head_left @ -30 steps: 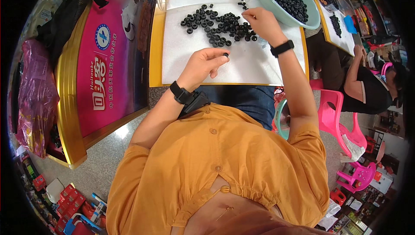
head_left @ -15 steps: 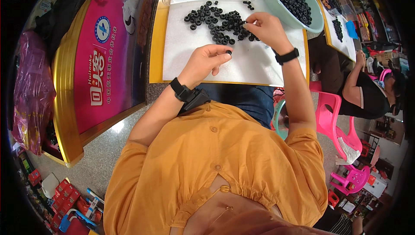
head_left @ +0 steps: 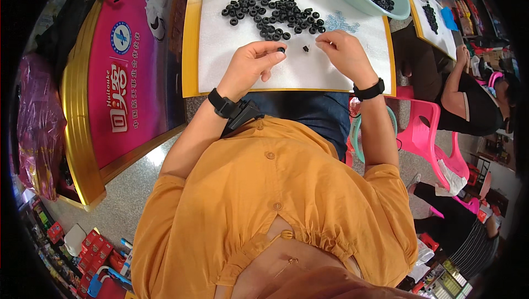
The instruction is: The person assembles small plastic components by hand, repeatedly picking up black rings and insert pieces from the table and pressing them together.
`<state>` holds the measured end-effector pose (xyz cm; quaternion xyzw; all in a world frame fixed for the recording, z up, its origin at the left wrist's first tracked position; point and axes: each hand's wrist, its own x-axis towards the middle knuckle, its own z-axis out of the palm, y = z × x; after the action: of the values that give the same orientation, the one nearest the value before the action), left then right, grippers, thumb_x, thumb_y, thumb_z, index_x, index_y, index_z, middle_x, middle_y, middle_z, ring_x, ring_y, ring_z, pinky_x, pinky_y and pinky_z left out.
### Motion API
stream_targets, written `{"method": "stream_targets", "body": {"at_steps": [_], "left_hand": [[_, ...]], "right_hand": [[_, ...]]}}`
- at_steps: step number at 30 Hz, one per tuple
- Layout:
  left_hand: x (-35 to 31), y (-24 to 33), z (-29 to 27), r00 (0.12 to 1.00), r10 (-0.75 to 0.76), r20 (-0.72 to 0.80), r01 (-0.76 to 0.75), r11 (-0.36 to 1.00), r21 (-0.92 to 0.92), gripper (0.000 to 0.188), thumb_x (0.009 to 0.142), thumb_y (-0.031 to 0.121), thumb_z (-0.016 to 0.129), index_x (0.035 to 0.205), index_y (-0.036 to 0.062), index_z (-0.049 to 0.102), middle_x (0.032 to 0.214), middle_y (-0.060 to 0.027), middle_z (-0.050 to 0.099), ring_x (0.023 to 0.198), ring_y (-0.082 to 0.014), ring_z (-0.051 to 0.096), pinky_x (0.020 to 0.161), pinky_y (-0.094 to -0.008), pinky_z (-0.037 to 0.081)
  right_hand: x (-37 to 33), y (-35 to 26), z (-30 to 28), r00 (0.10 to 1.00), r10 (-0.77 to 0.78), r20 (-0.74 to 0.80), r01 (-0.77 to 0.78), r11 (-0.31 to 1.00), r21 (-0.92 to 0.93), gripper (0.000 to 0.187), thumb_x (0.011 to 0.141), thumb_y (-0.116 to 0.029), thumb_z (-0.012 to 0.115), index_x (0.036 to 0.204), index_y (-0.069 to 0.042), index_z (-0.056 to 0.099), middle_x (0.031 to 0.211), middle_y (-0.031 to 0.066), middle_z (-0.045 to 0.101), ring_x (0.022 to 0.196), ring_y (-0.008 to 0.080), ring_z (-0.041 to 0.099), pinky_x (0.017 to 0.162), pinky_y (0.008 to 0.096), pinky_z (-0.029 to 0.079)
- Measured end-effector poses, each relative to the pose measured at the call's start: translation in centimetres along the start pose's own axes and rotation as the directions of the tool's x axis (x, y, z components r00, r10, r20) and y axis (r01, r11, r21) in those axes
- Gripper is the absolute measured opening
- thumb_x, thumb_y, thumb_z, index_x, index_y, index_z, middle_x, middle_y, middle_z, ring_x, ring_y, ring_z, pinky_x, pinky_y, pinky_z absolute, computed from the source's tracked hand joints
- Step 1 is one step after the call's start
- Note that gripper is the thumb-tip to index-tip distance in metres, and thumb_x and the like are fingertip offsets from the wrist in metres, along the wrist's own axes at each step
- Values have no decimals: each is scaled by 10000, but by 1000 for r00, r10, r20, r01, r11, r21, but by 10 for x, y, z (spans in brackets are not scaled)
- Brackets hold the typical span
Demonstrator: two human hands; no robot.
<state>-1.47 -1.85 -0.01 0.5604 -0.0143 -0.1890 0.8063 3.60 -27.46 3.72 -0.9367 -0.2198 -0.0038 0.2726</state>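
A heap of small black rings [head_left: 274, 15] lies on a white sheet [head_left: 308, 70] with a yellow border. My left hand [head_left: 250, 66] pinches one black ring [head_left: 281, 50] between thumb and forefinger. Just to its right, my right hand [head_left: 344, 54] hovers over the sheet with fingers curled; whether it holds anything I cannot tell. One loose black ring [head_left: 305, 48] sits between the two hands. Both wrists wear black watches. A pale green bowl [head_left: 368, 3] full of black rings stands at the far right of the sheet.
A pink and gold board [head_left: 129, 84] leans at my left, with a purple bag [head_left: 36, 128] beyond it. Pink plastic chairs [head_left: 435, 134] stand at my right, where another person in black [head_left: 468, 101] sits at a second white sheet [head_left: 435, 18]. Red boxes [head_left: 93, 249] lie on the floor.
My right hand has drawn back from the heap of rings toward my left hand. The left hand still pinches a ring. My head has shifted, so the sheet appears lower in view.
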Motion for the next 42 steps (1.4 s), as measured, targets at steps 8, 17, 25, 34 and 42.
{"method": "stream_targets", "body": {"at_steps": [8, 17, 25, 34, 42], "left_hand": [[0, -3, 0, 1000, 2, -7, -2, 1000, -5, 285, 936, 140, 681, 1181, -4, 667, 940, -43, 687, 547, -43, 477, 499, -192, 388], [-5, -4, 6, 998, 55, -6, -55, 994, 92, 269, 882, 141, 740, 1122, 25, 703, 857, 13, 628, 562, -48, 485, 493, -196, 400], [-13, 1, 15, 978, 208, -20, -196, 948, 249, 246, 883, 83, 728, 1114, 7, 696, 893, 2, 621, 568, -43, 503, 486, -193, 384], [-19, 6, 20, 917, 398, 25, -375, 839, 396, 253, 865, 64, 736, 1103, -14, 698, 941, -34, 637, 595, -48, 526, 495, -188, 402], [-21, 12, 18, 911, 409, 50, -386, 805, 451, 238, 843, 97, 743, 1070, 28, 730, 878, -44, 659, 673, -89, 566, 604, -225, 471]], "right_hand": [[-2, -7, 21, 971, -226, 73, 228, 973, -32, 197, 869, -93, 636, 1044, -65, 720, 902, 126, 659, 840, 310, 634, 741, 380, 514], [-20, -51, 24, 978, 194, 74, -189, 690, 698, 139, 896, -86, 701, 1023, -34, 725, 823, 20, 654, 682, 95, 581, 618, 226, 479], [-26, -64, 35, 989, 117, -93, -24, 740, 672, 125, 895, -58, 703, 1012, -21, 728, 929, 28, 662, 707, 73, 581, 611, 204, 470], [-38, -67, 49, 974, 164, -157, 59, 487, 871, 151, 886, 1, 692, 1035, 0, 721, 986, 67, 656, 742, 96, 602, 636, 210, 493], [-42, -68, 48, 966, 75, -248, 161, 579, 799, 161, 879, 37, 685, 1037, 20, 712, 1024, 78, 646, 762, 106, 610, 650, 224, 509]]}}
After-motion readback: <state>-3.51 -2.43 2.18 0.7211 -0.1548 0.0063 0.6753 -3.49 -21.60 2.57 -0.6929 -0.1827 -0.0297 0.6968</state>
